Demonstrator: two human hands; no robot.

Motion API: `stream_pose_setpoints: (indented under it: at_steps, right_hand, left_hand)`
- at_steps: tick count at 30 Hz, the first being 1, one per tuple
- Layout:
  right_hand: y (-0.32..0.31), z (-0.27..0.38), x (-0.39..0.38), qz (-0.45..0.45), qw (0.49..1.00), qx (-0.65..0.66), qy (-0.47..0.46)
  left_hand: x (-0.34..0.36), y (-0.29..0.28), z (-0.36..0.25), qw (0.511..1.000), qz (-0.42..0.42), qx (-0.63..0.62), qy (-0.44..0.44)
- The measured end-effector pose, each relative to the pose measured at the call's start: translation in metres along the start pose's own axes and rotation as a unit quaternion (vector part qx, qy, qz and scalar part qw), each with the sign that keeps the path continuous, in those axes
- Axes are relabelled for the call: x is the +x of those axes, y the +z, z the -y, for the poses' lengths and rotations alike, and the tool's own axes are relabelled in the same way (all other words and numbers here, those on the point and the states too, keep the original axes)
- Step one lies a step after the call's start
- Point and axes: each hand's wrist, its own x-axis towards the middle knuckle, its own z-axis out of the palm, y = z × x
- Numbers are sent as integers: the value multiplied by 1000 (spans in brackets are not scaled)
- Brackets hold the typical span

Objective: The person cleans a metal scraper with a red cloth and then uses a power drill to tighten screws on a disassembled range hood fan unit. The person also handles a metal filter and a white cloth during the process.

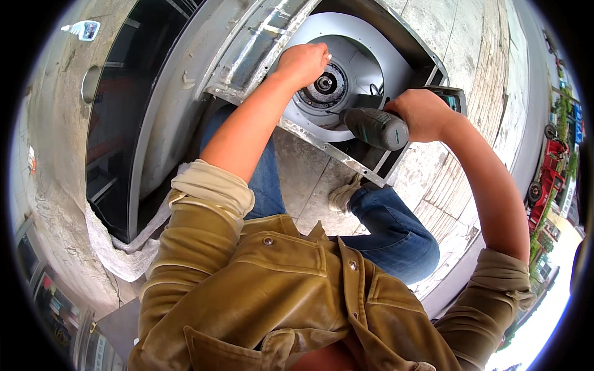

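In front of me lies an open metal housing (356, 162) with a round grey fan ring (337, 26) inside it. At the ring's centre sits a dark round hub (324, 83). My right hand (424, 114) grips a dark grey cordless drill (375, 127) by its handle, over the housing's right side. The drill's thin bit points left toward the hub's lower edge; whether it touches anything I cannot tell. My left hand (302, 65) is above the ring's upper left, fingers curled into a pinch. A small pale bit shows at its fingertips, too small to name.
A large dark glossy panel (133, 117) in a grey frame stands on the left, with white wrapping (127, 256) at its lower end. A spray bottle (83, 29) lies at the far upper left. Worn paving (476, 62) runs along the right; a red vehicle (547, 179) stands beyond.
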Motion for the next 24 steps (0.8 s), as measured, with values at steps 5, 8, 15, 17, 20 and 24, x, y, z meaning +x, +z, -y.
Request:
stream_pose_setpoints:
  at_steps: [5, 8, 15, 17, 20, 24]
  right_hand:
    - [-1, -4, 30, 47, 994, -96, -27]
    - [-2, -6, 42, 57, 992, -102, -39]
    - [4, -11, 57, 63, 992, -104, -41]
    - [6, -12, 58, 60, 991, -113, -40]
    - [10, -17, 60, 55, 992, -104, -47]
    - [10, -19, 61, 51, 993, -97, -49]
  left_hand:
    - [-3, -3, -1, 1000, -13, -16, 18]
    - [-3, -2, 1, 999, -21, -23, 21]
    - [-3, -3, 0, 1000, -9, -17, 14]
    - [-2, -2, -1, 1000, 10, -14, 0]
    - [-1, 1, 1, 1000, 1, -13, 2]
    - [-1, 1, 0, 1000, 7, -9, 0]
